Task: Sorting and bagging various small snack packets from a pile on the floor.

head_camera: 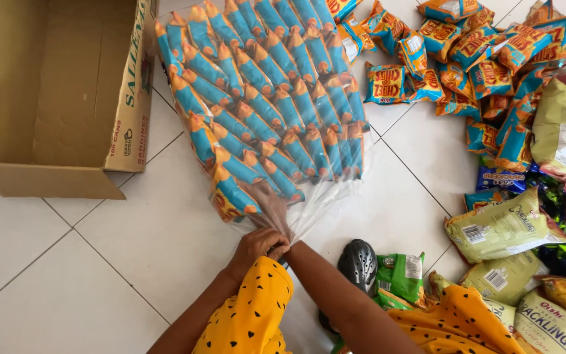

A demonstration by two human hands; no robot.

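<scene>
I see both hands meet at the gathered neck of a large clear plastic bag (335,187) packed with rows of small blue-and-orange snack packets (266,98), which lies flat on the white tiled floor (99,275) and fans away from me toward the top of the view. My left hand (257,248) is curled into a fist around the twisted plastic at the bag's mouth, knuckles up, its wrist coming out of a yellow sleeve with small black hearts (250,314). My right hand (271,208) lies just beyond it, pressed against the bunched film; its fingers are wrapped in or hidden by the plastic, so I cannot tell exactly how tightly they close, though the hand is clearly in contact with the neck. To the left of the bag, an open brown cardboard box (54,92) sits on the tiles, its flap near the bag's edge. To the right, a loose heap of small orange-and-blue snack packets (466,59) spreads across the floor, with pale green crisp bags (502,229) lower down. A grey perforated shoe (360,263) lies just beside my right forearm, touching a bright green packet (402,274).
</scene>
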